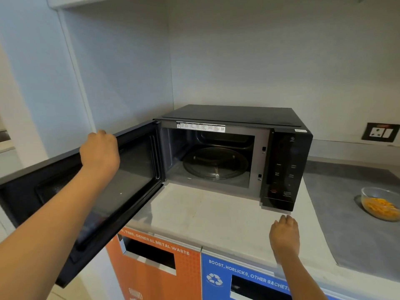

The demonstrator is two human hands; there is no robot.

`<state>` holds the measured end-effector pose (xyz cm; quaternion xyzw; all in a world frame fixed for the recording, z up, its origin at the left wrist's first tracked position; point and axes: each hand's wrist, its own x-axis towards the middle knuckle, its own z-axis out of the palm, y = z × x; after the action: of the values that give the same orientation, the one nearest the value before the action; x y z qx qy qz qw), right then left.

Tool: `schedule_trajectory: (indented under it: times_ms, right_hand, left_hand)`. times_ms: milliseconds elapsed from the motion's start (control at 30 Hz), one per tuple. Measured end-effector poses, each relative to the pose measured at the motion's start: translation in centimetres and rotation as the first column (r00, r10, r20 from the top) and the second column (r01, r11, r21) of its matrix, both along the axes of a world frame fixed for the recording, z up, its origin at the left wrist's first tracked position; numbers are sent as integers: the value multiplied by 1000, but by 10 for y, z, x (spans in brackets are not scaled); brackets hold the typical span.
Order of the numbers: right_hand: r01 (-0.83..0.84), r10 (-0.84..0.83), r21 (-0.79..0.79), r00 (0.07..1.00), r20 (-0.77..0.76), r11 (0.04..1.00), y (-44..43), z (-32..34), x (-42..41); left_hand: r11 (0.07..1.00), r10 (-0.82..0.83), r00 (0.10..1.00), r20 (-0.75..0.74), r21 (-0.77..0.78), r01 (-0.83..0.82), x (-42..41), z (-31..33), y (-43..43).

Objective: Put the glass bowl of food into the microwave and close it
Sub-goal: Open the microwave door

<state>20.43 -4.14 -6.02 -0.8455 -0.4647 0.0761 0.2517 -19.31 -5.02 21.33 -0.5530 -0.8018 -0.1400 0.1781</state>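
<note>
A black microwave (283, 161) stands on the pale counter (212, 215) in the corner, its cavity bare apart from the glass turntable (215, 163). Its door (129, 182) is swung wide to the left. My left hand (99, 151) grips the top edge of that door. My right hand (284, 236) hovers over the counter just in front of the microwave's control panel, fingers slightly apart, holding nothing. The glass bowl (379, 203) with orange food sits far right on a grey surface, well away from both hands.
Below the counter front are an orange waste bin (155, 271) and a blue bin (244, 280) with slots. A wall socket (381, 132) is at the right behind the grey surface (346, 213). Walls close in behind and to the left of the microwave.
</note>
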Motion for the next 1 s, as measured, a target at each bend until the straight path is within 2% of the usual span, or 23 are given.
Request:
schedule_trajectory:
  times_ms: [200,367,567,800,1000]
  right_hand:
    - [6,-7,-20,1000,-7,1000,0,0,-1]
    - [28,-27,7,994,-105,1000,-1,3,-4]
    - [33,-33,-6,994,-106,999,-1,4,-4]
    - [44,-41,14,984,-175,999,-2,6,-5]
    - [35,-40,-93,998,-50,995,-4,10,-6]
  left_hand:
    - [984,-101,994,-45,142,106,-2,-23,21]
    - [949,-168,985,-30,264,170,0,-35,44]
    - [936,-207,978,4,291,197,0,-42,66]
    - [911,-237,969,62,360,200,0,-46,80]
    - [912,-245,952,181,376,163,-2,-46,96]
